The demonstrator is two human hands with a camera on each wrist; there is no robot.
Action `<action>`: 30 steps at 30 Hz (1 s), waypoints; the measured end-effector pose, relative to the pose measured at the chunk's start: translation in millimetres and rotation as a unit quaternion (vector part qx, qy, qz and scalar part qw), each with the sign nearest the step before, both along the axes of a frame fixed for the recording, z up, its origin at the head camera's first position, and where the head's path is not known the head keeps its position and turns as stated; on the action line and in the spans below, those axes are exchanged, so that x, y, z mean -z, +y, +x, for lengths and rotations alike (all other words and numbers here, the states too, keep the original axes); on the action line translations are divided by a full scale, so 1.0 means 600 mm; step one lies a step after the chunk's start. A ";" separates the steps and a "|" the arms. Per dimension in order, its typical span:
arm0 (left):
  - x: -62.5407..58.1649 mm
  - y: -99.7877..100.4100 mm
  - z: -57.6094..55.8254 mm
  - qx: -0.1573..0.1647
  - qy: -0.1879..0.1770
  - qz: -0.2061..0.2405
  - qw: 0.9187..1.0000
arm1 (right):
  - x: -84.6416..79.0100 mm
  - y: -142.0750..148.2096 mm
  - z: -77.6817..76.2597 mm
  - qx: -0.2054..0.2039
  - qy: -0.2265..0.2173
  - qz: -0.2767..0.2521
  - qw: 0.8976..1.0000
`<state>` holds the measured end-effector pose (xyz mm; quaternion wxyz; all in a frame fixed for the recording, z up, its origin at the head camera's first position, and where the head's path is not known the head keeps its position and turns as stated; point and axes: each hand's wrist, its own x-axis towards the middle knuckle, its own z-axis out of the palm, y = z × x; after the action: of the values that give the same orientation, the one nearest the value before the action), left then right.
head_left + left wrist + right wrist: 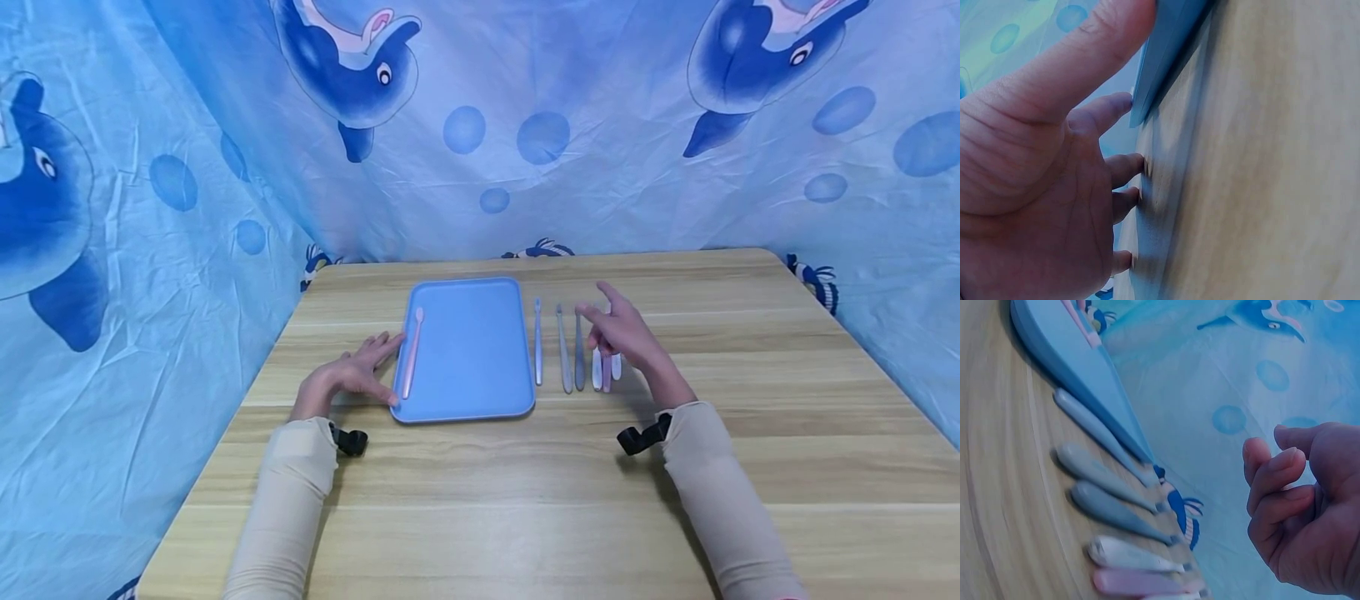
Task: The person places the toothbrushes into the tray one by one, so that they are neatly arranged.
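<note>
A blue rectangular tray (472, 350) lies on the table with a pink toothbrush (413, 354) along its left side. My left hand (356, 372) is spread at the tray's left edge, its thumb and a fingertip against the rim. Right of the tray, several toothbrushes lie roughly parallel: a light blue toothbrush (537, 342), a grey toothbrush (565, 354), a darker grey-blue toothbrush (1119, 512), a white toothbrush (1135, 555), a pink-purple toothbrush (1138, 582) and another white one. Above the rightmost brushes, my right hand (626, 333) holds nothing, index finger extended, other fingers loosely curled.
The wooden table (480, 517) extends in front of the tray and to the right. A blue dolphin-print curtain (600, 200) hangs behind the table and along its left. Black wrist cameras (647, 435) are strapped over the beige sleeves.
</note>
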<state>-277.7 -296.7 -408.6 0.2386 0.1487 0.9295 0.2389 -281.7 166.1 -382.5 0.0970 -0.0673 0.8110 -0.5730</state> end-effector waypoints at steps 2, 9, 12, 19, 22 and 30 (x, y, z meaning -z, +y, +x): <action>-0.003 0.001 0.000 0.002 -0.001 0.006 1.000 | 0.000 0.011 -0.001 0.004 -0.001 0.004 1.000; -0.007 0.002 -0.003 0.006 -0.007 0.007 1.000 | 0.004 0.042 0.000 0.013 -0.003 0.009 1.000; -0.006 0.001 -0.004 0.007 -0.009 0.006 1.000 | 0.006 0.052 0.000 0.017 -0.005 0.019 1.000; -0.005 0.000 -0.005 0.005 -0.008 0.004 1.000 | 0.012 0.074 -0.002 0.027 -0.014 0.038 0.999; -0.005 0.002 -0.005 0.004 -0.008 0.003 1.000 | 0.016 0.083 -0.004 0.025 -0.019 0.051 0.998; -0.005 0.000 -0.005 0.002 -0.009 0.004 1.000 | 0.020 0.098 -0.006 0.018 -0.028 0.078 0.996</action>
<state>-280.9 -296.4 -405.4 0.2471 0.1497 0.9260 0.2429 -285.3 224.7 -394.6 0.1144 -0.0285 0.8511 -0.5116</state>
